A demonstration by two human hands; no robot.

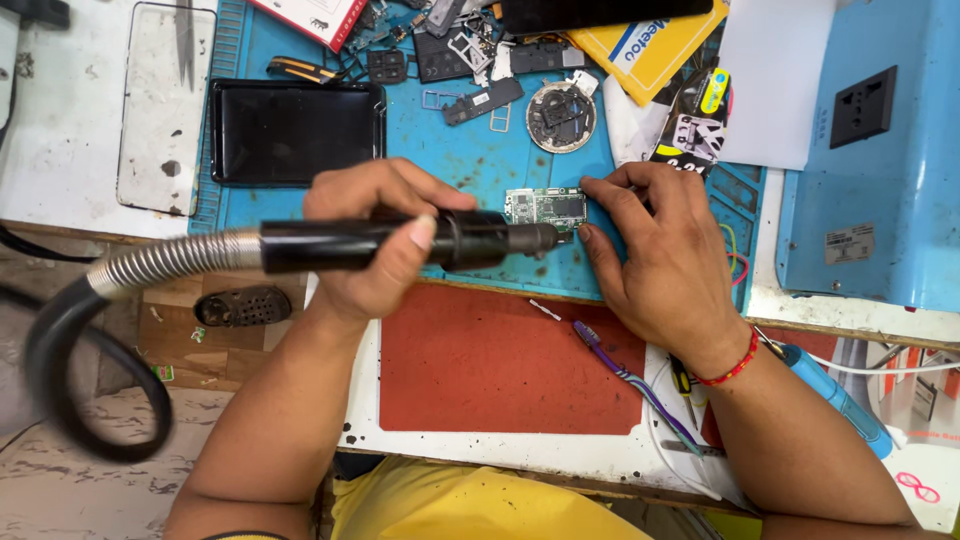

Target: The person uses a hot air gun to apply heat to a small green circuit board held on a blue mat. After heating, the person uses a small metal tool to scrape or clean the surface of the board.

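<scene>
While the left hand (375, 240) wraps fully around the black hot-air handpiece (400, 243), its nozzle lies level and points right at the small green circuit board (546, 209), which rests on the blue work mat (470, 160) near the mat's front edge. Fingers of the right hand (660, 255) are curled, their tips touching the board's right edge and holding nothing else. A black tablet (296, 132) lies farther back on the mat; a purple toothbrush (625, 378) lies on the red pad (490, 360).
</scene>
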